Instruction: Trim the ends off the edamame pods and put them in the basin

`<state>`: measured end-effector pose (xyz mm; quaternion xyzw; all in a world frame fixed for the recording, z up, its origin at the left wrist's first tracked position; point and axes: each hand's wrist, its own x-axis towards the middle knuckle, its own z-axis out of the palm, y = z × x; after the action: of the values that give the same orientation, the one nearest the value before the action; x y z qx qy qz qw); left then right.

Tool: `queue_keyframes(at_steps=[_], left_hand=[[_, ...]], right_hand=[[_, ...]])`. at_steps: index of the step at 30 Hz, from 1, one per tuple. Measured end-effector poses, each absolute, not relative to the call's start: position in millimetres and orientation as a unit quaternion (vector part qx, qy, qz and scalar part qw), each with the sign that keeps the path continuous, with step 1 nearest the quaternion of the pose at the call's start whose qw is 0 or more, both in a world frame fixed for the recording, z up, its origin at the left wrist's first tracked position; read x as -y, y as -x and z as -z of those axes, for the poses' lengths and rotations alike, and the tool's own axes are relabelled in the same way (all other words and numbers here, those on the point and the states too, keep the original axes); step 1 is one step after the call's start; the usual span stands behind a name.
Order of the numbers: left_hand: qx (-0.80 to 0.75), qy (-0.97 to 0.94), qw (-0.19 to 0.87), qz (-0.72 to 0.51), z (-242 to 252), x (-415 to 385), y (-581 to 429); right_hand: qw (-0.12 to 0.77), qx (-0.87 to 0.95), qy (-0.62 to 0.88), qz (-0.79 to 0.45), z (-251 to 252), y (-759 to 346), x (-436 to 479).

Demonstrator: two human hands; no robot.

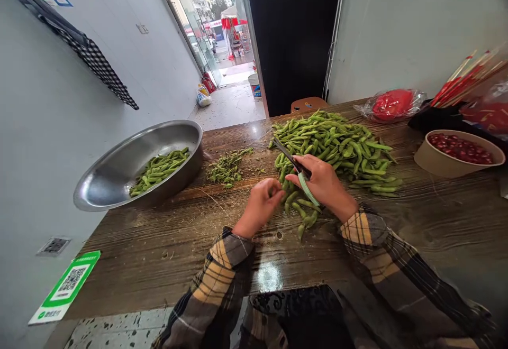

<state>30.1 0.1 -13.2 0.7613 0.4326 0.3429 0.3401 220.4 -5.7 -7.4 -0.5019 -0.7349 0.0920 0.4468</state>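
My right hand (pixel 325 185) grips a pair of scissors (pixel 291 163) with pale green handles, blades pointing up and left. My left hand (pixel 262 203) is closed in a pinch beside it, fingers on a green bean pod at the near edge of a small cluster of pods (pixel 304 212). A large heap of green bean pods (pixel 337 145) lies on the wooden table (pixel 166 243) just beyond both hands. Left of the hands is a small pile of cut pod tips (pixel 228 168).
A steel basin (pixel 119 172) holding trimmed pods stands at the table's left edge. A paper bowl of red fruit (pixel 456 153), bagged red items (pixel 392 103) and red-tipped sticks (pixel 468 76) sit at the right. A doorway opens behind the table.
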Motion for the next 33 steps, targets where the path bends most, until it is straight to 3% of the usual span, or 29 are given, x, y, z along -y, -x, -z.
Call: queue_keyframes(at_steps=[5, 9, 16, 24, 33], left_hand=[[-0.411, -0.547, 0.574, -0.449, 3, -5, -16], [-0.364, -0.492, 0.643, -0.460, 0, -3, -14], [-0.347, -0.483, 0.654, -0.467, -4, -3, -12], [-0.414, -0.521, 0.546, -0.509, -1, -3, -13], [-0.431, -0.565, 0.506, -0.488, 4, -5, -16]], right_hand=[[0.453, 0.736, 0.494, -0.100, 9, -220, 6], [0.394, 0.775, 0.476, -0.130, 8, -219, 10], [0.374, 0.774, 0.489, -0.146, 4, -218, 13], [0.333, 0.796, 0.484, -0.149, 2, -212, 18], [0.305, 0.812, 0.475, -0.150, 1, -211, 19]])
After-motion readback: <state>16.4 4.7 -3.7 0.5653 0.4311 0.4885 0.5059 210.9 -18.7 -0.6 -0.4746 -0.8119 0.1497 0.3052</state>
